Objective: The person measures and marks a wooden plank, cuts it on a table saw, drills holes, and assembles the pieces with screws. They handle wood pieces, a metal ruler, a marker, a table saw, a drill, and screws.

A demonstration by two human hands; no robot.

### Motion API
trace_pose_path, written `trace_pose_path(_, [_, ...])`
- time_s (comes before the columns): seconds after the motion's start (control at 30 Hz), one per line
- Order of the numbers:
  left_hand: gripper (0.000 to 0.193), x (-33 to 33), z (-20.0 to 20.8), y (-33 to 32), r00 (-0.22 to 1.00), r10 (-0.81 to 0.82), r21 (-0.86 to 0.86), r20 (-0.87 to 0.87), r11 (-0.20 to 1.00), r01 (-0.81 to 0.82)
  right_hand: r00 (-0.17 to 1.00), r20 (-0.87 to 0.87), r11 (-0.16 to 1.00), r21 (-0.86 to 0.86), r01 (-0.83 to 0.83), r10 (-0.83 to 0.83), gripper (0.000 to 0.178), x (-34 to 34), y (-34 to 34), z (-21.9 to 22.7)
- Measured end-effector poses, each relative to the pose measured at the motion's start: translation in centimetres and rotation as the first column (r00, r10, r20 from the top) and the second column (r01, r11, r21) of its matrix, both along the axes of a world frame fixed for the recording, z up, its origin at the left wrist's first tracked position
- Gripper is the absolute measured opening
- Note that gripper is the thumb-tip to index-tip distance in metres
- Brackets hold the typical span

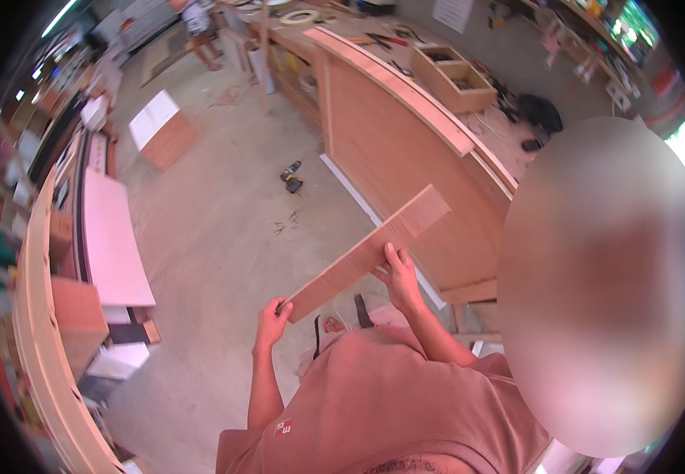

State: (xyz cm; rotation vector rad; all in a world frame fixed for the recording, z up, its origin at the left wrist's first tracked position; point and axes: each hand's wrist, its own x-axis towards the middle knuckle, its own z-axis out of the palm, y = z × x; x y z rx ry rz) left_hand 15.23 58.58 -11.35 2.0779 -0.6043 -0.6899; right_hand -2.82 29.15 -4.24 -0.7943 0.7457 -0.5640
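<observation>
A flat, narrow wooden board (pixel 338 276) is held up in front of my body, slanting from lower left to upper right. My left hand (pixel 273 322) grips its lower left end, thumb on the face. Farther along, my right hand (pixel 397 278) holds its lower edge, with the thumb on the face and the fingers behind. The board's upper right end overlaps a large wooden panel (pixel 390 150) in view; whether they touch I cannot tell. A long wooden strip (pixel 405 91) lies along that panel's top edge.
A cordless drill (pixel 291 178) lies on the concrete floor, with several screws (pixel 285 223) nearby. Behind the panel, a workbench carries a divided wooden box (pixel 453 77) and tools. Boards and a white panel (pixel 112 237) line the left. Another person (pixel 198 31) stands far back.
</observation>
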Motion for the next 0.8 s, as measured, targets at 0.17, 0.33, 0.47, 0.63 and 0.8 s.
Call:
trace_pose_path(0.17, [0.031,8.4,-0.9,-5.4,0.989,-0.143,-0.041,-0.028,0.989,0.142,0.994,-0.029,0.994,-0.049,0.102,-0.104,0.054,4.8,-1.9,0.4])
trace_pose_path(0.33, [0.029,12.7,-2.8,-10.4,0.996,-0.070,-0.063,-0.049,0.996,0.067,0.998,-0.033,0.993,-0.106,0.050,-0.053,0.045,11.9,-7.7,0.3])
trace_pose_path(0.47, [0.029,14.5,-3.0,-13.2,0.995,0.089,-0.071,-0.048,0.993,-0.092,0.993,-0.066,0.985,-0.140,-0.106,0.097,0.048,19.4,-13.8,-0.1])
trace_pose_path(0.63, [0.035,16.7,-3.5,-14.9,0.959,0.282,-0.055,0.039,0.959,-0.280,0.929,-0.088,0.911,-0.182,-0.369,0.359,0.039,28.4,-18.3,-0.1])
trace_pose_path(0.8, [0.038,19.7,-5.3,-13.4,0.897,0.429,-0.087,0.102,0.903,-0.422,0.883,-0.075,0.872,-0.138,-0.469,0.463,0.035,36.3,-17.0,-0.9])
